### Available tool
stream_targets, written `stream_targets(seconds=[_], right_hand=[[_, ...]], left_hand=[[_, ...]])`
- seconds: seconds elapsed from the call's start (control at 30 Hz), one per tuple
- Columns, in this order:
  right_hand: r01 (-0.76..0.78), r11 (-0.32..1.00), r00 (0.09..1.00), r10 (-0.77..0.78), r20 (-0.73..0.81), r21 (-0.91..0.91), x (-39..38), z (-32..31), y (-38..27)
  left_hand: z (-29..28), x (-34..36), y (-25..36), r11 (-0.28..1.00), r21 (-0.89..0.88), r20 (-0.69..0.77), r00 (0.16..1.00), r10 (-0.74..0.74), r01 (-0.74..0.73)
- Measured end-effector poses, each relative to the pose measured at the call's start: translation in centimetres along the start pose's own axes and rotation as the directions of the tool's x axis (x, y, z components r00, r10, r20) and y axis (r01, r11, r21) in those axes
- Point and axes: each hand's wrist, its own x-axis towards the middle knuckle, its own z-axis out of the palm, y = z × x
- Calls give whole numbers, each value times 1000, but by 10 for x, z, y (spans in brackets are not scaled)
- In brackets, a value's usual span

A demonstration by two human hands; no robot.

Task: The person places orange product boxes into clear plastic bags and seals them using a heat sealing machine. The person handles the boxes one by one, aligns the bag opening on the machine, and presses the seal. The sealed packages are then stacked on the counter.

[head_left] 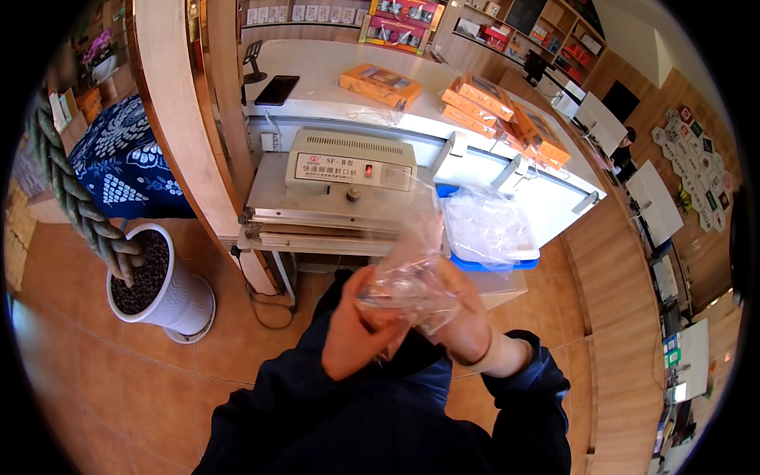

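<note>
Clear plastic bag (412, 285) held between two hands

The bag is nearest, crumpled in front of the person's dark jacket (356, 419), on the near side of the sealing machine (348, 162). The left hand (354, 331) is curled around the bag's left side, gripping the film. The right hand (465, 324) meets it from the right, but film and blur cover its fingertips, so I cannot tell whether they are closed. Limp film like this probably needs support from two sides. Whether anything lies inside is too blurred to tell.

Just beyond, the machine faces the person, its red switch (369, 171) turned this way, likely so it can be seen and reached easily. Beside it on the right, a blue tray (507, 264) bears a loose heap of clear film (487, 226), presumably put there to suit the right arm.

Farther off, on the white worktop (317, 63), a phone (277, 90) lies flat at the left; orange boxes (380, 84) sit farther right, some piled, seemingly set back out of the arms' way.
</note>
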Motion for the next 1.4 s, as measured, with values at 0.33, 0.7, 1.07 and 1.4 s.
stream_targets(seconds=[0.33, 0.7, 1.07, 1.4], right_hand=[[395, 462, 872, -462, 165, -794, 33, -57, -3], [-227, 968, 974, 225, -24, -108, -6, -47, 81], [6, 988, 993, 13, 120, -157, -24, -52, 95], [185, 975, 971, -162, 177, -121, -34, -52, 79]], left_hand=[[-115, -10, -37, 755, -587, 86, 950, -301, 292], [-114, -37, -13, 890, -375, 364, 924, -117, 261], [-119, -23, 24, 940, -325, 66, 989, 134, -106], [-120, -14, 53, 858, -457, 64, 954, 294, -234]])
